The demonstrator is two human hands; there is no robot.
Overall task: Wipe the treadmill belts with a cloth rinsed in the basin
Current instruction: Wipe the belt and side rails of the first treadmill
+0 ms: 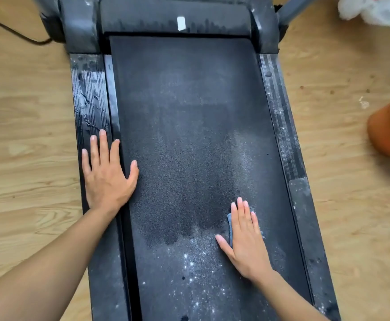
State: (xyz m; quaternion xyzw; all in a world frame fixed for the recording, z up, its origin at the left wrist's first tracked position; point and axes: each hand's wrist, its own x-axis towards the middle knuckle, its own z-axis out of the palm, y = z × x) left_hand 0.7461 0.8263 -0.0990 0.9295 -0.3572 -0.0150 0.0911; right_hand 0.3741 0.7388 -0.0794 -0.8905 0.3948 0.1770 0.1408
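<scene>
Found treadmill belt (184, 112) filling the middle of the frame, lengthwise from top to bottom.

Noted right grip (247, 242) at lower right: splayed flat, fingers straight, nothing clasped, pressing blue cloth (229, 224) down onto the belt. Only the cloth's edges visible around the fingers.

Noted left grip (107, 174) at centre left: also flat and empty, resting across left side rail (87, 93) and the belt's edge, apparently as a brace.

Spotted orange basin (386, 130) at the right edge of the frame, on wooden floor (27, 112), well apart from the cloth. Contents not clear.

Progress, judged from surface:
- Done: dark, damp-looking patch from centre down to just left of the cloth.
- Left: white specks and grey dust across the lower centre; pale dusty strip above the right grip; greyish haze toward the top.
- Right side rail (279, 117) dusty; upper left rail wet-looking.

Estimated partway through, less than half of the visible belt clean.
</scene>
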